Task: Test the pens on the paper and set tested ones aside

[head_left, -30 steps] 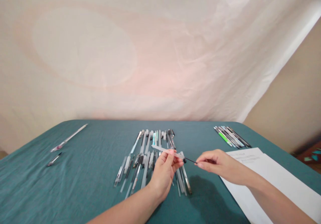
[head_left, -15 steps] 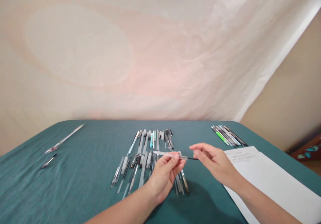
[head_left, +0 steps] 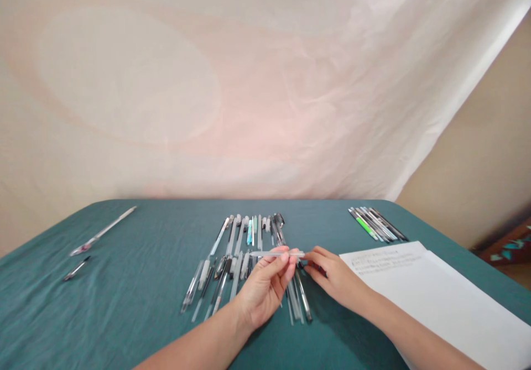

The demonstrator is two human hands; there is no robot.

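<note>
My left hand (head_left: 267, 284) is closed around a clear, frosted pen (head_left: 269, 254), held level above the rows of pens. Thumb and fingers pinch it near its right end. My right hand (head_left: 327, 273) is at that right end, its fingers bent and the fingertips against the pen's tail. No dark refill shows beyond the barrel; the right fingers partly hide that end. Below the hands lie a back row of pens and caps (head_left: 259, 232) and a front row of clear and black pens (head_left: 203, 287), partly covered by my left hand.
White paper sheets (head_left: 448, 303) with handwriting at the top lie on the right. Behind them is a row of pens, one with bright green (head_left: 365, 228). At the left are a long clear pen (head_left: 103, 232) and a short dark-tipped piece (head_left: 77, 269) on the green tablecloth (head_left: 136, 292).
My right hand has moved left, from apart to touching the pen's right end. The dark refill that stuck out there no longer shows. My left hand keeps its hold.
</note>
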